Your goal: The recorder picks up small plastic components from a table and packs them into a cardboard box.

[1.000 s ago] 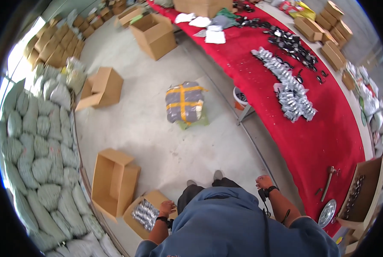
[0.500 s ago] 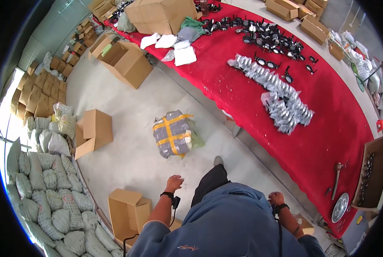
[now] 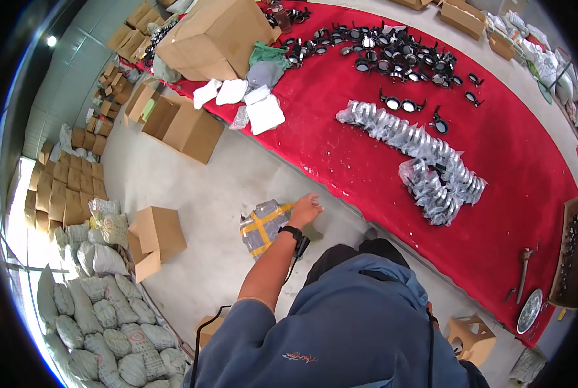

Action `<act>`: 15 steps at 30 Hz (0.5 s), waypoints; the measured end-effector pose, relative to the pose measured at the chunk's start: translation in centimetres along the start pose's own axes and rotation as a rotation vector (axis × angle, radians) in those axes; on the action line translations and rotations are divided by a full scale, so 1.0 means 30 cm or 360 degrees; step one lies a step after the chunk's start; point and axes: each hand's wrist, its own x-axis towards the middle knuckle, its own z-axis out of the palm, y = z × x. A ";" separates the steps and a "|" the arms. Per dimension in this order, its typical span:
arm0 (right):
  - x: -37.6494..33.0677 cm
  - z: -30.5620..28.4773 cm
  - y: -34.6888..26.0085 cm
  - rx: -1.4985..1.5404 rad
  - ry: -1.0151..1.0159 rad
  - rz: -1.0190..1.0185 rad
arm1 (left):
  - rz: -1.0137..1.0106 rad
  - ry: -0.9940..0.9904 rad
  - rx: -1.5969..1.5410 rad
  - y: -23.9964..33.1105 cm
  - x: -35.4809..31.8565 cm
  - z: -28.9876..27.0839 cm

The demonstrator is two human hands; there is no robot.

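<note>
My left hand (image 3: 307, 211) reaches out in front of me, its fingers loosely apart and nothing in them. In the picture it overlaps the right edge of a grey bundle (image 3: 263, 226) crossed with yellow tape on the floor; I cannot see any contact. The red-covered table (image 3: 360, 174) is just beyond that hand. Of my right hand (image 3: 430, 309) only a sliver shows at the right side of my body, and its fingers are hidden. On the table, plastic-wrapped round pieces (image 3: 405, 134) lie in two rows, with loose black-framed round mirror-like parts (image 3: 402, 55) behind them.
Open cardboard boxes (image 3: 156, 239) stand on the floor to the left, beside piled sacks (image 3: 108, 323). A large carton (image 3: 214, 39), white cloths (image 3: 264, 115) and a green cloth (image 3: 269, 55) sit at the table's far left. A hammer (image 3: 523, 271) and metal plate (image 3: 529, 312) lie near its right end.
My left hand has swung forward and to the right, past the taped bundle. My right hand has gone mostly out of sight beside my body. I have moved nearer the table.
</note>
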 end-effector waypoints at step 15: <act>0.170 0.157 -1.025 0.1203 0.0467 0.0974 | 0.0650 -0.0009 0.0577 0.725 0.895 -0.362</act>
